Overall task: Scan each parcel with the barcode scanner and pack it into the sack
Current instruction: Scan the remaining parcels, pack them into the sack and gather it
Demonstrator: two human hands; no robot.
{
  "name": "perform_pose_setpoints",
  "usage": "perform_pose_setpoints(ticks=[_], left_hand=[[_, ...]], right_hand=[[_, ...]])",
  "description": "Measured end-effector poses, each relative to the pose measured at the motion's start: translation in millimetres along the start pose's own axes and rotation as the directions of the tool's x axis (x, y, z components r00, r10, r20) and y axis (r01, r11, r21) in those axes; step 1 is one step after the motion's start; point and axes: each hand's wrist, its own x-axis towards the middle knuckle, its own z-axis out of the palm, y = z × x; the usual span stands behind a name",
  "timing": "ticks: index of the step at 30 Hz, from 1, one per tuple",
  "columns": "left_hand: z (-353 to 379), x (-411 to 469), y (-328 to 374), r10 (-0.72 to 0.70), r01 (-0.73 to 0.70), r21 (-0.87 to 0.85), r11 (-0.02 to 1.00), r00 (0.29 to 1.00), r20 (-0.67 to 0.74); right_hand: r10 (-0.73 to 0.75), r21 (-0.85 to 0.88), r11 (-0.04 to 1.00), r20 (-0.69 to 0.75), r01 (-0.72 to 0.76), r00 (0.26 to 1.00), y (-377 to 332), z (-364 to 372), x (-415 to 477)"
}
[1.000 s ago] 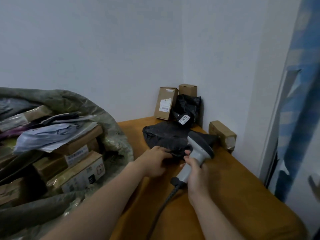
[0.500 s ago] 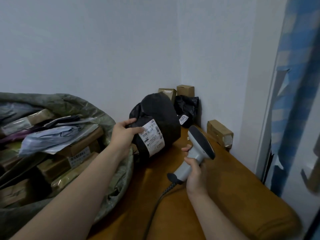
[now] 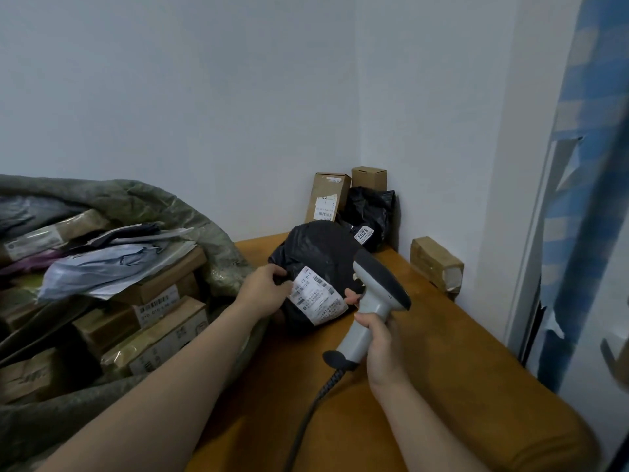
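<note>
Orange table (image 3: 442,369), white corner. Black parcel (image 3: 320,247), label (image 3: 316,294) upward, pinched by left hand (image 3: 263,291). Grey barcode scanner (image 3: 374,294) gripped by right hand (image 3: 383,349), head beside label. Stuffed sack (image 3: 153,206) left.

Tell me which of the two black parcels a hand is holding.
The nearer black parcel, with the large white shipping label: the left hand grips its edge. The other black parcel, bearing a 2023 sticker, sits in the corner.
</note>
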Motion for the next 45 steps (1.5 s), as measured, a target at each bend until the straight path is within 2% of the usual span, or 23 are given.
perform_pose_setpoints(ticks=[3,6,8,10,12,14,16,20,25,31,35,41,45], left_hand=[[13.4,5.0,10.9,0.015,-0.041,0.137,0.99,0.983,0.186],[31.8,10.5,18.9,-0.042,0.008,0.137,0.991,0.969,0.243],[41.3,14.4,23.0,-0.124,0.127,-0.004,0.992,0.977,0.176],[46.4,18.2,29.4,-0.228,0.245,-0.25,0.937,0.969,0.096],[49.8,17.4,38.6,-0.343,0.346,-0.474,0.81,0.934,0.095],[56.2,17.4,43.3,-0.391,0.398,-0.61,0.685,0.908,0.154],[62.3,18.0,45.1,-0.391,0.43,-0.668,0.608,0.894,0.22],[68.1,16.7,50.0,-0.349,0.463,-0.651,0.602,0.885,0.307],[68.0,8.9,54.0,-0.252,0.469,-0.697,0.541,0.882,0.398],[71.1,-2.9,48.0,-0.123,0.357,-0.737,0.575,0.927,0.354],[72.9,-5.1,42.9,-0.11,0.305,-0.692,0.655,0.944,0.312],[67.8,0.3,28.6,-0.161,0.163,-0.647,0.745,0.985,0.062],[62.9,16.2,2.6,-0.12,0.113,-0.568,0.816,0.992,0.025]], right_hand=[[0.039,-0.002,0.999,0.002,-0.039,0.999,1.2,-1.4,2.9],[0.082,-0.004,0.997,-0.002,-0.082,0.997,1.2,-3.9,6.4],[0.086,-0.022,0.996,-0.014,-0.086,0.996,1.3,-5.6,11.0],[0.092,-0.009,0.996,-0.033,-0.092,0.995,0.1,-6.8,14.3],[0.12,0.025,0.993,-0.053,-0.119,0.991,0.1,-8.7,16.8],[0.135,0.049,0.99,-0.059,-0.132,0.989,0.2,-10.3,17.3],[0.153,0.084,0.986,-0.066,-0.148,0.986,-0.3,-11.3,17.5],[0.213,0.159,0.967,-0.09,-0.197,0.973,0.4,-13.0,20.2],[0.178,0.213,0.964,-0.076,-0.158,0.981,0.5,-15.4,20.6],[0.231,0.262,0.944,-0.092,-0.2,0.969,4.4,-15.4,22.1],[0.272,0.267,0.93,-0.043,-0.252,0.961,4.1,-16.0,20.7],[0.264,0.227,0.944,-0.079,-0.24,0.961,5.2,-14.7,20.3],[0.182,0.174,0.97,-0.057,-0.17,0.982,4.3,-11.7,17.8]])
